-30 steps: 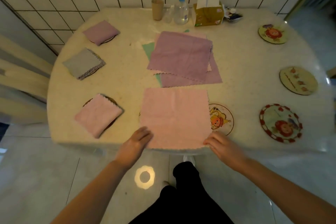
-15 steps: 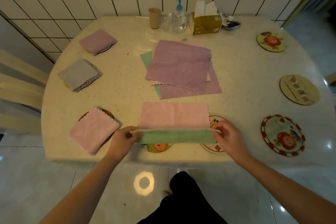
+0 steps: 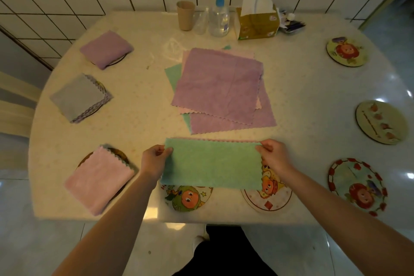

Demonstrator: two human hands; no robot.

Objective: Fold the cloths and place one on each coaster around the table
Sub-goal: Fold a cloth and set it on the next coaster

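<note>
Both hands (image 3: 156,159) (image 3: 274,155) pinch half-folded green cloth (image 3: 212,163), apparently flat.

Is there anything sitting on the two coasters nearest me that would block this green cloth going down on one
Nothing but the green cloth itself, held by both hands; it overlaps both coasters.

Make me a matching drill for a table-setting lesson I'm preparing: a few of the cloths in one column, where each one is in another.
Cloths:
1. green cloth
2. grey cloth
3. folded pink cloth
4. folded purple cloth

Places:
A. coaster at the far left, nearest the wall
B. held at its far corners by both hands
C. middle coaster on the left
D. near-left coaster

Pairs: 1-B, 2-C, 3-D, 4-A
</note>
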